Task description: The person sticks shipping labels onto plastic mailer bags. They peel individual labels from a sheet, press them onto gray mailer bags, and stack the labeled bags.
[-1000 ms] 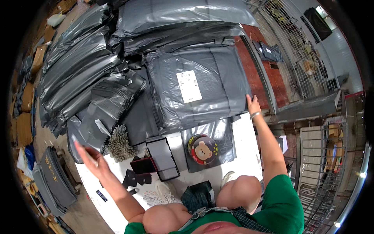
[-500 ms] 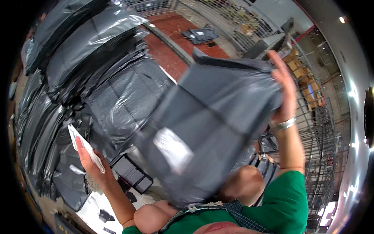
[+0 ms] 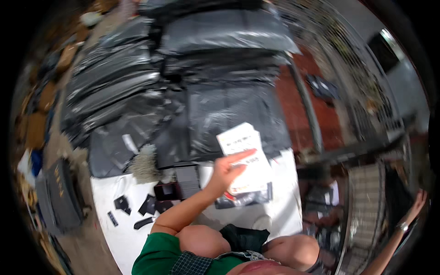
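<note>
My left hand (image 3: 223, 173) grips a stack of white paper slips (image 3: 250, 158) with dark print, above the white table. Under the slips lies a small dark plastic packet (image 3: 245, 198) with a red patch. My right hand (image 3: 416, 206), with a silver band at the wrist, reaches out at the far right, fingers stretched and apart. Beside it is a dark shape (image 3: 396, 192); whether they touch I cannot tell. Beyond my left hand lies a flat grey plastic mailing bag (image 3: 236, 110), in front of higher piles of filled bags (image 3: 224, 32).
Left on the white table (image 3: 286, 183) are a compartmented black box (image 3: 187, 181), a fuzzy grey bundle (image 3: 144, 166) and several small black pieces (image 3: 149, 205). A dark grey case (image 3: 59, 195) stands on the floor at left. A metal rail (image 3: 306, 107) and wire cage (image 3: 364, 206) border the right side.
The large grey mailing bag has left my right hand, which has swung out to the far right. My left hand with the slips now appears over the table's middle, and the view has turned left.
</note>
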`<move>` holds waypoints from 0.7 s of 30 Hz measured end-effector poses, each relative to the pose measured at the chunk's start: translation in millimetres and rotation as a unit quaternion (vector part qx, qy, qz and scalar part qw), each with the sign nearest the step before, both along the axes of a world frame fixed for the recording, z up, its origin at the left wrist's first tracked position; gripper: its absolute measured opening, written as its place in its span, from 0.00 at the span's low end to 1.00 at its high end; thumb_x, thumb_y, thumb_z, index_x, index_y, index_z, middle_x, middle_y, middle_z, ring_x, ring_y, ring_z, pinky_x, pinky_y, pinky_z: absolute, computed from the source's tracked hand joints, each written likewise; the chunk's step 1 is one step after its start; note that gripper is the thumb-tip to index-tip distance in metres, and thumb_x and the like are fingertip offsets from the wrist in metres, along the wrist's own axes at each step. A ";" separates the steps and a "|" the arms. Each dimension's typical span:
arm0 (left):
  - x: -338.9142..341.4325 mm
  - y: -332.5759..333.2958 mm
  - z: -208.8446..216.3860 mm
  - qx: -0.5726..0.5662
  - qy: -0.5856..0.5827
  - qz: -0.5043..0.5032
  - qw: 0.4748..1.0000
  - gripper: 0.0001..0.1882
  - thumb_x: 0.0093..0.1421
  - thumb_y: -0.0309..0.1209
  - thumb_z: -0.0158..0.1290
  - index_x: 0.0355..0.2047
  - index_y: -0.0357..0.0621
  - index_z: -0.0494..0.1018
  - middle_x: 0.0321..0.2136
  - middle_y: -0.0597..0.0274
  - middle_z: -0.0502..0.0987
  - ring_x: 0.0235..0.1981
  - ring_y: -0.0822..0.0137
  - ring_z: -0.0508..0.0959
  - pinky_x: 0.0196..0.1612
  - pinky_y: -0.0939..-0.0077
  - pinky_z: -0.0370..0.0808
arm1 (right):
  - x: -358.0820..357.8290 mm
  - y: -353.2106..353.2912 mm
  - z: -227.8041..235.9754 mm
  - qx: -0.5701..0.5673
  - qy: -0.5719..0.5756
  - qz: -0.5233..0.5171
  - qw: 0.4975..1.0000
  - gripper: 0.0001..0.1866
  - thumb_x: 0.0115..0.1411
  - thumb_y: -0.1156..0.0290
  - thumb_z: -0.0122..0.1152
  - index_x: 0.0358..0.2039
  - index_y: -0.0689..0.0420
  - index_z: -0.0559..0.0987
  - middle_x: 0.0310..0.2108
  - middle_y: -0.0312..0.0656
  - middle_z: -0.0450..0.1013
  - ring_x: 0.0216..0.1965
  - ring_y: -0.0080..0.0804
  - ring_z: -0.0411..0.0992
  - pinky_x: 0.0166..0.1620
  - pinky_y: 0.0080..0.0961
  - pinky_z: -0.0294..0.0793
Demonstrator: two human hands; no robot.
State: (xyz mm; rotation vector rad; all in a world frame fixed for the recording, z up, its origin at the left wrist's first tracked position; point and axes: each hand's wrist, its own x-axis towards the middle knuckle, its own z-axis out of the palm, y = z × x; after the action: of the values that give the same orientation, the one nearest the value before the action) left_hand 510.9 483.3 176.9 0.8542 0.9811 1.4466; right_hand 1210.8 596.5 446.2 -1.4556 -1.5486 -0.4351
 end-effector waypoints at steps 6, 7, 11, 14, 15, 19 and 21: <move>-3.7 -22.8 10.0 0.041 0.108 0.026 0.993 0.19 0.56 0.21 0.45 0.49 0.42 0.68 0.45 0.58 0.73 0.43 0.73 0.72 0.46 0.81 0.67 | -456.5 -15.7 -183.3 -0.556 0.139 0.412 0.709 0.13 0.55 0.76 0.53 0.42 0.64 0.73 0.32 0.40 0.74 0.32 0.25 0.73 0.36 0.19 0.73; -6.9 -25.3 9.1 0.041 0.128 0.053 0.990 0.19 0.56 0.21 0.45 0.49 0.42 0.68 0.45 0.58 0.73 0.43 0.73 0.72 0.46 0.81 0.67 | -495.4 -23.1 -194.2 -0.575 0.183 0.479 0.637 0.12 0.54 0.76 0.55 0.40 0.65 0.73 0.31 0.39 0.74 0.30 0.24 0.73 0.35 0.19 0.73; -18.1 -22.4 3.0 0.045 0.147 0.109 0.982 0.20 0.56 0.22 0.47 0.51 0.44 0.67 0.44 0.58 0.73 0.43 0.73 0.72 0.45 0.80 0.68 | -561.0 -24.7 -207.2 -0.523 0.072 0.523 0.669 0.08 0.49 0.74 0.63 0.28 0.63 0.74 0.21 0.34 0.73 0.23 0.15 0.69 0.27 0.13 0.69; -26.3 -25.9 5.8 0.040 0.198 0.150 0.968 0.22 0.55 0.21 0.47 0.52 0.45 0.66 0.45 0.57 0.72 0.43 0.73 0.72 0.44 0.80 0.69 | -581.3 -27.2 -221.6 -0.483 0.130 0.534 0.681 0.07 0.48 0.76 0.63 0.22 0.62 0.73 0.15 0.31 0.68 0.19 0.11 0.64 0.23 0.10 0.63; -27.6 -25.2 6.7 0.039 0.209 0.153 0.965 0.22 0.55 0.21 0.47 0.52 0.46 0.65 0.46 0.57 0.72 0.44 0.72 0.71 0.44 0.80 0.69 | -584.3 -26.5 -225.9 -0.480 0.148 0.530 0.683 0.07 0.48 0.78 0.63 0.21 0.61 0.72 0.15 0.30 0.67 0.18 0.11 0.63 0.23 0.10 0.62; -29.3 -25.3 6.2 0.042 0.214 0.152 0.964 0.24 0.56 0.21 0.47 0.54 0.46 0.63 0.50 0.56 0.68 0.48 0.71 0.69 0.48 0.80 0.67 | -583.0 -23.5 -238.1 -0.512 0.135 0.504 0.682 0.10 0.49 0.73 0.63 0.18 0.62 0.72 0.11 0.29 0.65 0.16 0.11 0.59 0.19 0.13 0.57; -31.8 -24.9 3.9 0.052 0.193 0.148 0.968 0.24 0.57 0.22 0.46 0.55 0.44 0.60 0.52 0.55 0.66 0.51 0.71 0.66 0.51 0.79 0.63 | -582.6 -24.5 -245.7 -0.515 0.142 0.501 0.681 0.11 0.50 0.72 0.62 0.18 0.63 0.72 0.11 0.29 0.64 0.16 0.11 0.57 0.19 0.13 0.55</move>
State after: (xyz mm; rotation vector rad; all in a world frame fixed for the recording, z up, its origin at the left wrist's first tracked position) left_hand 479.1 458.5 180.8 1.1312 1.3804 1.6294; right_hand 628.2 572.1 200.5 -0.9942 -2.1121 1.4687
